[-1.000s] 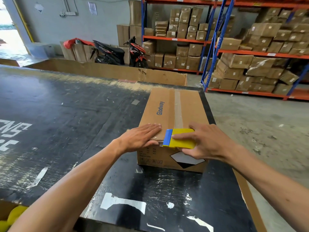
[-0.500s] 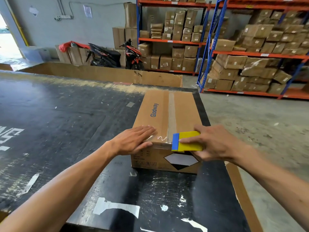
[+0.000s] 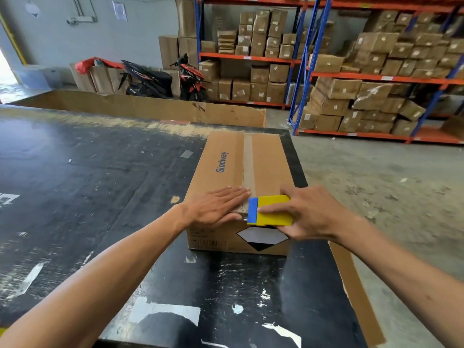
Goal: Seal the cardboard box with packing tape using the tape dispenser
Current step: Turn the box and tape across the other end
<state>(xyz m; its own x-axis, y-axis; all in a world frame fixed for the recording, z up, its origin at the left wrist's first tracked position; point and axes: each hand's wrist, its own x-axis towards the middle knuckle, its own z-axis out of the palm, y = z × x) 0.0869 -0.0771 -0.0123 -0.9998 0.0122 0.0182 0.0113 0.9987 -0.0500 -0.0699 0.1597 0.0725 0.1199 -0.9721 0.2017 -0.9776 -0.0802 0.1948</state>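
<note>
Now the cardboard box [image 3: 241,187] sat upright on the black table [image 3: 100,187] at its right edge, long axis running 12–6 o'clock, "Glodway" print on the top left flap. Clear tape strip [image 3: 248,162] ran along the centre seam from the far edge toward the near edge. L hand [image 3: 216,207] lay flat, fingers extended, palm down on the box top at the near edge, just left of the seam. R hand [image 3: 308,212] was closed around the yellow tape dispenser [image 3: 272,210], blue end pointing to 9 o'clock, held at the near top edge of the box over the seam. Vs 0.5 s ago: dispenser sat closer to the L fingertips, nearly touching; earlier a gap w/ shiny tape showed between them. L hand position on the box approx unchanged. Box unmoved on the table. Racks w/ cartons [image 3: 376,79] at 1–2 o'clock, scooters [image 3: 163,79] at 11–12.
</note>
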